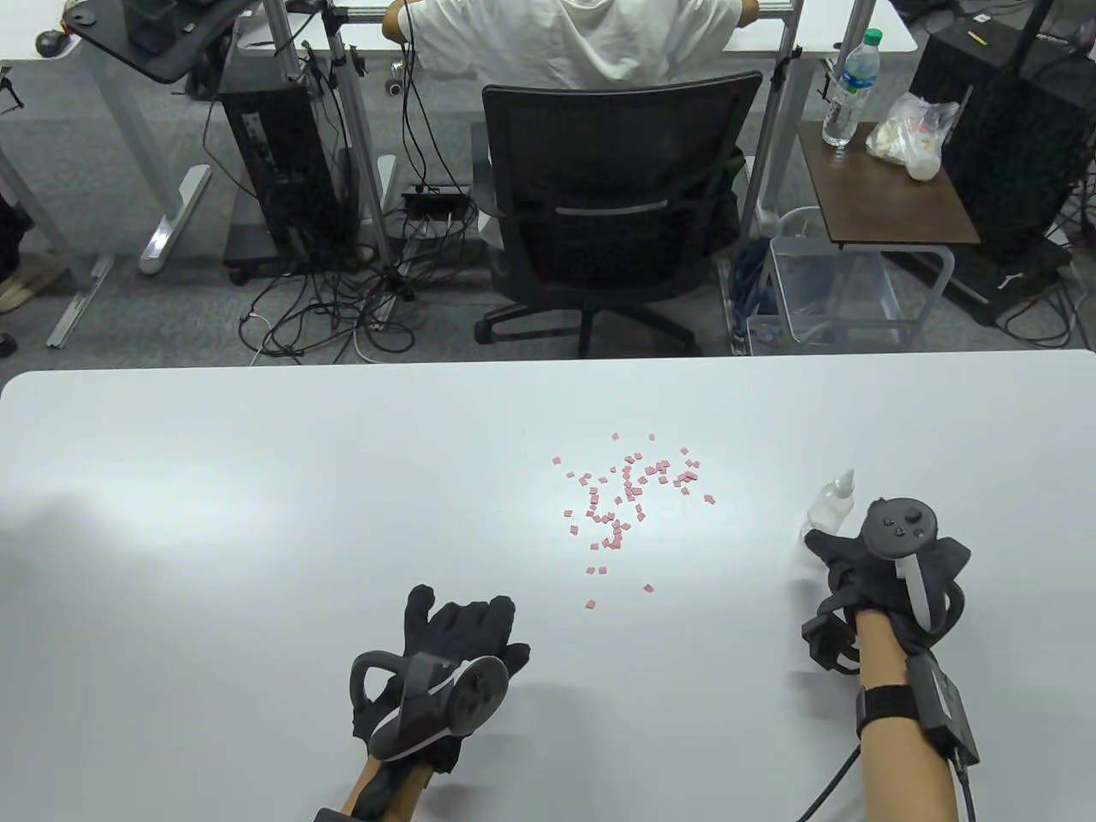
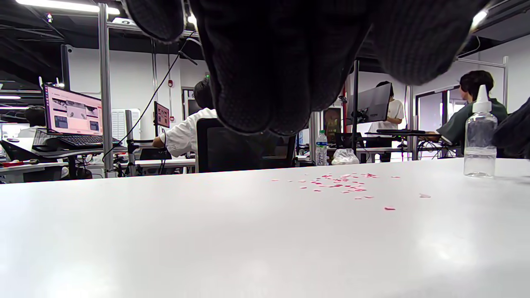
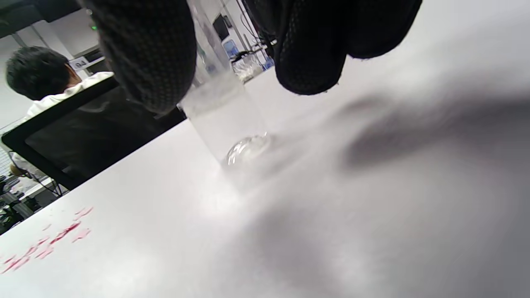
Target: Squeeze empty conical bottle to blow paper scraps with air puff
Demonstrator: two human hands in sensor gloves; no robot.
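A clear, empty conical bottle (image 1: 830, 507) with a white nozzle stands upright on the white table (image 1: 257, 514) at the right. It also shows in the left wrist view (image 2: 479, 136) and the right wrist view (image 3: 225, 120). My right hand (image 1: 843, 548) is right behind it, with the thumb (image 3: 149, 54) on one side and the fingers (image 3: 310, 54) on the other; I cannot tell if they touch it. Many pink paper scraps (image 1: 629, 501) lie scattered mid-table, left of the bottle. My left hand (image 1: 467, 625) rests flat and empty near the front edge, fingers spread.
Beyond the table's far edge a person sits in a black office chair (image 1: 616, 197). A small brown side table (image 1: 882, 188) with a water bottle and a bag stands at the back right. Cables lie on the floor.
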